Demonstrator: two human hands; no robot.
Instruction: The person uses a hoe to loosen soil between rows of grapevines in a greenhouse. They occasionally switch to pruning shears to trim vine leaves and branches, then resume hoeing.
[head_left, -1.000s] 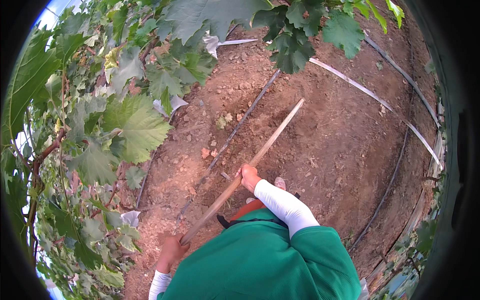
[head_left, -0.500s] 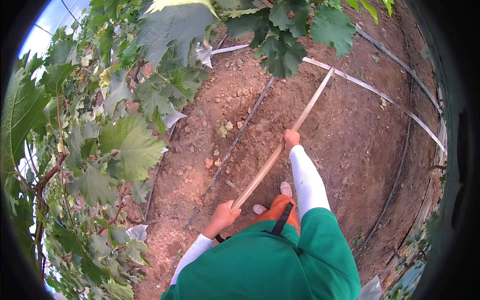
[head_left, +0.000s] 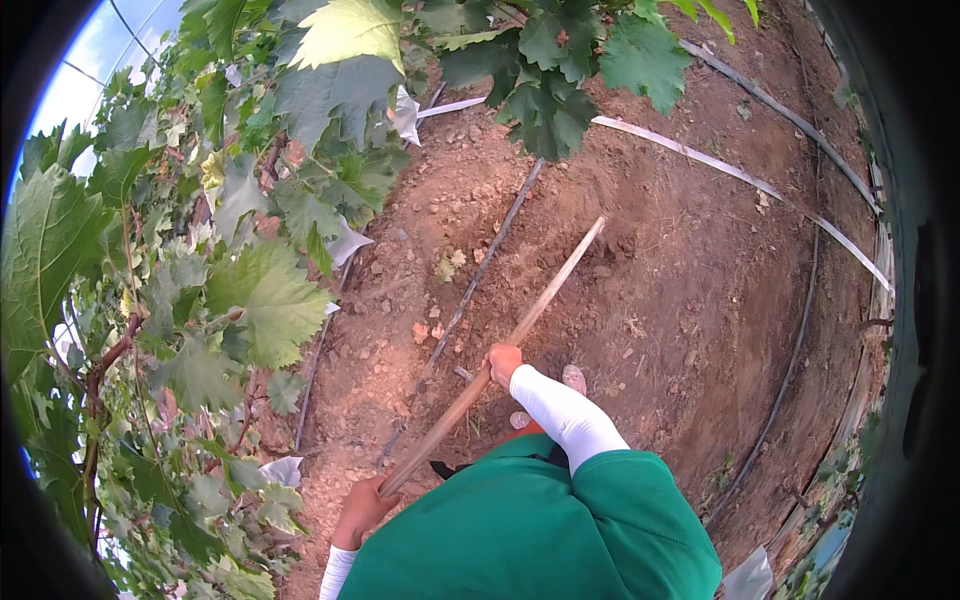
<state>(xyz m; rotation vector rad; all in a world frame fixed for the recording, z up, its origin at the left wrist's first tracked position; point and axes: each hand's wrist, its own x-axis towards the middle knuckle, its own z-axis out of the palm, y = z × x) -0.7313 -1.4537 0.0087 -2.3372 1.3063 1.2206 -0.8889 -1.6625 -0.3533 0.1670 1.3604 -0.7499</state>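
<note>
A long wooden tool handle [head_left: 550, 290] slants across the soil from my body toward the far right. My left hand [head_left: 365, 510] is closed round its near end, low beside my hip. Farther along the shaft, my right hand [head_left: 503, 366] grips it with fingers wrapped round. The far end of the handle meets a loosened patch of brown soil [head_left: 625, 240]. Whatever head it carries cannot be made out against the dirt. White sleeves cover both my forearms.
Leafy grapevines [head_left: 270, 300] crowd the left side and hang over the top. A dark drip hose [head_left: 490, 255] runs along the ground left of the handle. A white strip [head_left: 700, 155] crosses the soil beyond. Another hose [head_left: 800, 350] lies at the right. My shoe [head_left: 574, 379] is near the handle.
Both my hands have moved down and left, drawing the handle back toward me. Its far end has come from the white strip to nearer soil.
</note>
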